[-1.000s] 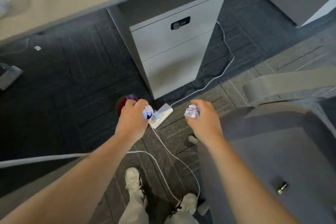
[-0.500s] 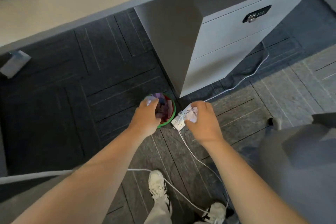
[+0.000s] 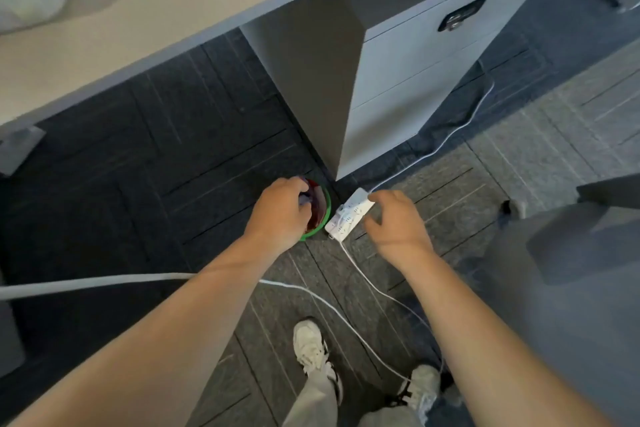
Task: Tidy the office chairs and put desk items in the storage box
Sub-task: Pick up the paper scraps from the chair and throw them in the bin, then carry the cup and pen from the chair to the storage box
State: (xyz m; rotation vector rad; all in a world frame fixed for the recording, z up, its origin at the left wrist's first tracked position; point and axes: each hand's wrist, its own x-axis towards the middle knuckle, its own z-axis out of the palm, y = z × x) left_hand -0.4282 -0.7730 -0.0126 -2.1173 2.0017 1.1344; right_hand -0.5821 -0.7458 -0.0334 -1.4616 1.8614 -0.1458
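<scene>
A small round bin (image 3: 325, 215) with a green rim and red inside stands on the carpet by the corner of a drawer cabinet. My left hand (image 3: 280, 213) reaches over its left half with the fingers curled down. A bit of bluish crumpled paper (image 3: 305, 198) shows at the fingertips. More paper lies inside the bin, mostly hidden by the hand. To the right of the bin, my right hand (image 3: 394, 224) hovers with fingers spread and nothing in it, just above a white power strip (image 3: 348, 217).
The grey drawer cabinet (image 3: 408, 80) stands under the desk top (image 3: 145, 10). White cables (image 3: 367, 284) run from the power strip across the floor past my shoes (image 3: 311, 347). A grey office chair (image 3: 571, 270) fills the right side.
The view has closed in on the bin. My right hand opened and the paper ball it held is gone from it. My left hand dropped lower into the bin.
</scene>
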